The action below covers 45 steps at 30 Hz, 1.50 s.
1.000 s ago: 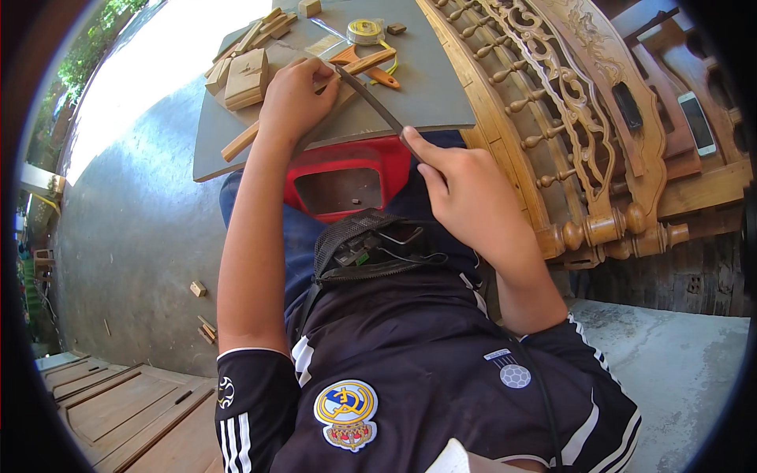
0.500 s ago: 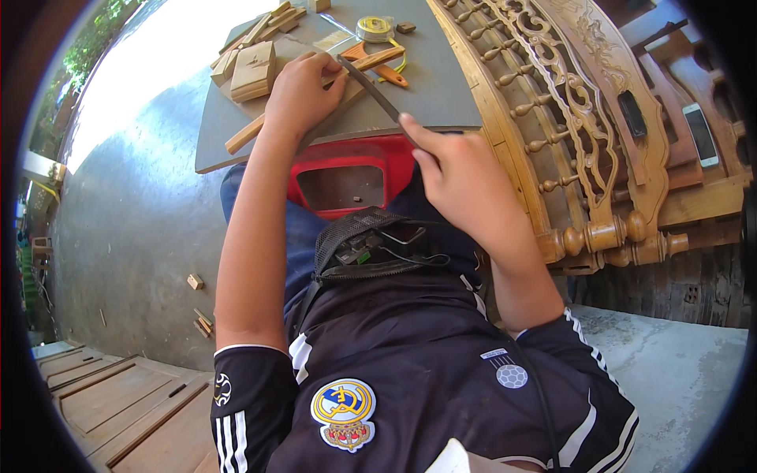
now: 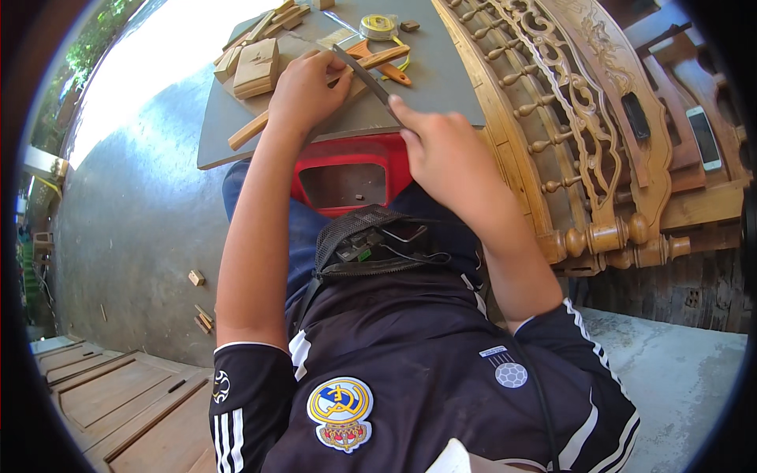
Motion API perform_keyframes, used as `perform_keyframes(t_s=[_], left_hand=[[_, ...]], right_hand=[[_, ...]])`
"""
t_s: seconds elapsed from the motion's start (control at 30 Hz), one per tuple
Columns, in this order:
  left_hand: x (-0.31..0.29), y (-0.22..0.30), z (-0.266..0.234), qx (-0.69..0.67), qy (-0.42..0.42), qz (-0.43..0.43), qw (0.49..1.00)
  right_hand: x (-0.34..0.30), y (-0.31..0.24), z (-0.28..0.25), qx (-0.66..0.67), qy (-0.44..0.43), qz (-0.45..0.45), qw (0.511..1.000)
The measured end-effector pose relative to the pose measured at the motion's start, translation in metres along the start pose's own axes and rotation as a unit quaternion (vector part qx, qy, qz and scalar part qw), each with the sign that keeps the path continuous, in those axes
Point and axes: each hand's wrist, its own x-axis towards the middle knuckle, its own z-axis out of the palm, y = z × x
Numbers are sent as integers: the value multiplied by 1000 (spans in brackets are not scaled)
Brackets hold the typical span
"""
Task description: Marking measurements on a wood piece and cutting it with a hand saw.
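My left hand (image 3: pixel 309 88) is closed on a narrow wooden strip (image 3: pixel 251 131) that lies slantwise over the grey work table (image 3: pixel 217 130). Its fingers bend down around the strip near its middle. In my right hand (image 3: pixel 448 150) is a long, dark, flat metal file (image 3: pixel 367 79), gripped at its near end. The blade crosses the strip just right of my left fingers, its tip pointing away and left. Whether its edge touches the wood I cannot tell.
Wood blocks (image 3: pixel 256 67), a clear tape roll (image 3: pixel 378 28) and an orange-handled brush (image 3: pixel 394 73) lie on the table. A red plastic stool (image 3: pixel 398 162) stands between my legs. Carved wooden furniture (image 3: pixel 552 118) bearing phones is at right, wooden panels (image 3: pixel 126 402) at lower left.
My right hand and the file have slid a little away from me and to the left across the strip. My left hand keeps its hold on the wood.
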Motion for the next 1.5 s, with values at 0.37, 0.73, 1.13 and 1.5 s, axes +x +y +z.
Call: perform_keyframes(t_s=[0.37, 0.73, 1.13, 1.5], left_hand=[[5, -1, 3, -7, -21, -11, 1000], [2, -10, 2, -8, 2, -4, 1000], [0, -6, 6, 5, 24, -3, 1000], [2, -7, 8, 22, 16, -3, 1000]], right_hand=[[63, 15, 34, 21, 63, -7, 998], [11, 4, 5, 3, 20, -10, 1000], [-25, -2, 2, -8, -21, 44, 999], [39, 15, 34, -16, 67, -34, 997]])
